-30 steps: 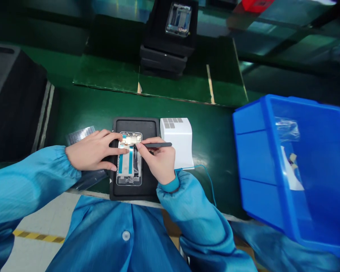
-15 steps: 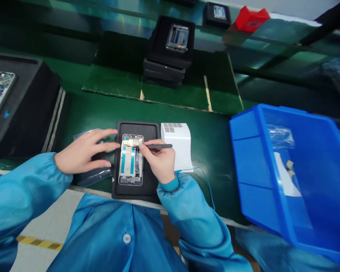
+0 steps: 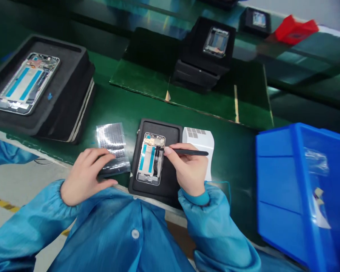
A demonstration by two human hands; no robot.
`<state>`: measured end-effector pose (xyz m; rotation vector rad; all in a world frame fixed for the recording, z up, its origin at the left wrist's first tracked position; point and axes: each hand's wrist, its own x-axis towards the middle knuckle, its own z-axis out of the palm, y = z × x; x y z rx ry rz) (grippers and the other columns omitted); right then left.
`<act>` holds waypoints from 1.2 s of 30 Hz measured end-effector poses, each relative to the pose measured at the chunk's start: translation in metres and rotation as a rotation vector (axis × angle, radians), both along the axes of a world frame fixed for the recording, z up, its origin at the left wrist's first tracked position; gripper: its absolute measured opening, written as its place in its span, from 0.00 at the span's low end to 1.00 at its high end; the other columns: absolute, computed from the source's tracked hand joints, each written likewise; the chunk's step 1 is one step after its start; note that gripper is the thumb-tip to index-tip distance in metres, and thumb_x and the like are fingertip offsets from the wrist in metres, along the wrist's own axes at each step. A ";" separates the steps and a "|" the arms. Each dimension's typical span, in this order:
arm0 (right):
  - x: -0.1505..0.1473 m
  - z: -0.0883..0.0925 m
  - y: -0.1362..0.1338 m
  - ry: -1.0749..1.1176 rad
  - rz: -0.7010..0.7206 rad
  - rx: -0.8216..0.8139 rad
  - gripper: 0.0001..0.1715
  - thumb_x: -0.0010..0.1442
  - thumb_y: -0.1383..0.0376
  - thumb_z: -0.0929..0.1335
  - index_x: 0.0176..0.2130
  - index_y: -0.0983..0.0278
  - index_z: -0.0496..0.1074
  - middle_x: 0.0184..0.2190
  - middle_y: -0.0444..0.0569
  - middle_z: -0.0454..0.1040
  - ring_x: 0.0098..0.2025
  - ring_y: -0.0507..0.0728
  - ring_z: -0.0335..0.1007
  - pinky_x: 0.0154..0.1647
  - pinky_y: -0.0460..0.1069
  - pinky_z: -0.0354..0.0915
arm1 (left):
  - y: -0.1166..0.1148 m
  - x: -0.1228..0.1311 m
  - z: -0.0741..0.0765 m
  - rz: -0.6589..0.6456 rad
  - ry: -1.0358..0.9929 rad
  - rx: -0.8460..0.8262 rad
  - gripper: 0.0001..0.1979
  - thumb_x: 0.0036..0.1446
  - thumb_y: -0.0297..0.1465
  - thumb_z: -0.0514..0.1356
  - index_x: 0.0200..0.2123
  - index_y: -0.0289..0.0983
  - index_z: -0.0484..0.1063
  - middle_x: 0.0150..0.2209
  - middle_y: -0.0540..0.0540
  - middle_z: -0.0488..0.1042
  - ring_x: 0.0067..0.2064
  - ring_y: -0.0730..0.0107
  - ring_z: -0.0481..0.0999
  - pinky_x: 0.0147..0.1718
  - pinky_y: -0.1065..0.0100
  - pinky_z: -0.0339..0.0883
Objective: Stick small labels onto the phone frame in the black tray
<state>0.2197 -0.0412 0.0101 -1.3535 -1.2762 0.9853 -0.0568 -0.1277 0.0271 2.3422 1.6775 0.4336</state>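
Observation:
Between the fingers of my right hand are black tweezers, whose tip lies over the right part of an opened phone. The phone shows its circuit board at the top and two blue strips below it. It rests in a black foam tray. To the left, my left hand is open with its thumb apart. Its fingertips are at the left edge of a clear, shiny plastic sheet with fine rows on it; whether they press on it I cannot tell.
Stacked black trays at the left carry another opened phone. More stacked trays stand on a green board behind. A white sheet with grey labels lies right of the tray. A blue bin is at the right, and a red holder farther back.
The view has swung left, so things appear farther right. My left hand has drawn back from the phone to the plastic sheet. The tweezers' tip has moved lower on the phone, off the board.

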 end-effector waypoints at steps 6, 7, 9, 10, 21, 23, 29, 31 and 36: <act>-0.020 0.014 -0.024 0.004 0.129 -0.046 0.05 0.54 0.64 0.77 0.33 0.59 0.79 0.31 0.46 0.81 0.35 0.57 0.81 0.38 0.52 0.77 | 0.016 0.020 -0.017 -0.203 0.094 0.100 0.10 0.64 0.30 0.61 0.48 0.39 0.75 0.46 0.41 0.79 0.45 0.57 0.77 0.42 0.57 0.70; -0.023 0.014 -0.028 0.020 0.144 -0.060 0.06 0.54 0.64 0.77 0.33 0.59 0.78 0.31 0.46 0.81 0.35 0.58 0.81 0.39 0.53 0.77 | 0.019 0.020 -0.019 -0.193 0.056 0.121 0.08 0.65 0.30 0.60 0.47 0.38 0.75 0.43 0.42 0.80 0.43 0.59 0.78 0.41 0.58 0.71; -0.029 0.014 -0.033 0.051 0.164 -0.086 0.07 0.54 0.63 0.78 0.33 0.59 0.78 0.31 0.46 0.82 0.36 0.59 0.82 0.41 0.54 0.78 | 0.024 0.018 -0.019 -0.136 -0.054 0.157 0.08 0.67 0.31 0.59 0.46 0.38 0.76 0.40 0.44 0.81 0.40 0.63 0.79 0.41 0.61 0.72; -0.031 0.014 -0.035 0.067 0.175 -0.097 0.07 0.54 0.63 0.78 0.33 0.59 0.78 0.32 0.46 0.82 0.36 0.59 0.82 0.42 0.55 0.78 | 0.026 0.017 -0.017 -0.099 -0.114 0.162 0.09 0.67 0.33 0.59 0.46 0.38 0.76 0.40 0.45 0.82 0.39 0.64 0.80 0.41 0.62 0.72; -0.051 0.008 -0.033 0.249 0.385 0.105 0.07 0.58 0.66 0.76 0.37 0.58 0.77 0.38 0.47 0.85 0.46 0.62 0.83 0.52 0.61 0.78 | 0.029 0.018 0.006 0.081 -0.564 -0.127 0.08 0.62 0.33 0.65 0.44 0.39 0.81 0.41 0.48 0.83 0.42 0.69 0.82 0.45 0.69 0.74; -0.052 0.006 -0.033 0.253 0.370 0.095 0.07 0.58 0.65 0.77 0.37 0.58 0.77 0.38 0.48 0.85 0.43 0.61 0.84 0.47 0.58 0.80 | 0.030 0.019 0.006 0.087 -0.605 -0.134 0.08 0.61 0.34 0.67 0.43 0.39 0.82 0.40 0.48 0.83 0.41 0.69 0.82 0.43 0.71 0.74; -0.050 0.004 -0.035 0.270 0.331 0.180 0.08 0.57 0.66 0.77 0.37 0.58 0.77 0.36 0.47 0.84 0.40 0.60 0.85 0.42 0.54 0.81 | 0.031 0.022 0.006 0.091 -0.655 -0.105 0.08 0.61 0.32 0.67 0.43 0.40 0.82 0.37 0.49 0.83 0.37 0.72 0.81 0.39 0.72 0.72; -0.050 0.004 -0.035 0.266 0.324 0.201 0.08 0.57 0.67 0.77 0.37 0.58 0.77 0.36 0.47 0.84 0.39 0.60 0.85 0.42 0.55 0.81 | 0.031 0.024 0.007 0.079 -0.668 -0.093 0.07 0.61 0.31 0.67 0.42 0.39 0.83 0.37 0.49 0.83 0.37 0.72 0.81 0.39 0.73 0.72; -0.048 0.003 -0.035 0.245 0.332 0.256 0.11 0.57 0.71 0.76 0.39 0.57 0.77 0.37 0.46 0.84 0.40 0.60 0.84 0.43 0.56 0.82 | 0.032 0.026 0.008 0.068 -0.699 -0.056 0.04 0.61 0.29 0.67 0.37 0.38 0.83 0.36 0.48 0.83 0.38 0.73 0.81 0.41 0.74 0.73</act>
